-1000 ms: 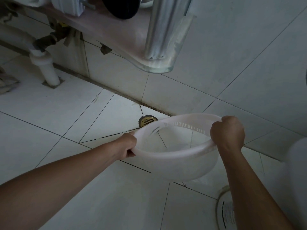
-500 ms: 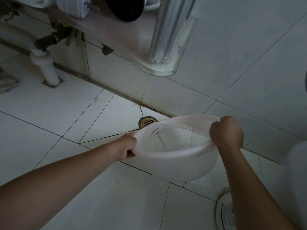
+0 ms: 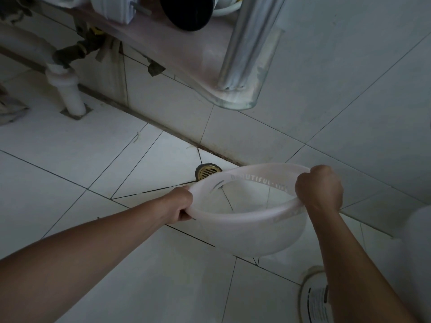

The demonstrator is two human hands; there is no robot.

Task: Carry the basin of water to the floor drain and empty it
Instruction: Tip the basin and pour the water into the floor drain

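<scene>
While my left hand point(image 3: 180, 206) and right hand point(image 3: 319, 187) clutch the basin point(image 3: 247, 231) by its rim just beside the floor drain point(image 3: 208, 171), carrying looks done; tipping remains, and any water is hard to see.

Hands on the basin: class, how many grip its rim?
2. The left hand grips the basin rim's left side; the right hand grips its right side.
</scene>
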